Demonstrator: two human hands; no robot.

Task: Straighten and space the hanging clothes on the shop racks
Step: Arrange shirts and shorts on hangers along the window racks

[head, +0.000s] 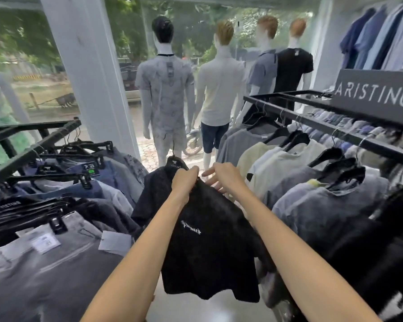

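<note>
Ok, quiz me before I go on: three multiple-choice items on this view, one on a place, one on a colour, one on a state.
1. Where is the held shirt? A) hung up B) on the floor C) in the air between the left rack and the right rack
2. Its colour? A) white B) black C) yellow
3. What is the left hand doing? A) gripping the shirt by the hanger B) hanging idle C) holding a phone
Answers: C, the hanger's hook is free of both racks; B, dark fabric with a pale logo; A, it is curled round the cloth.
</note>
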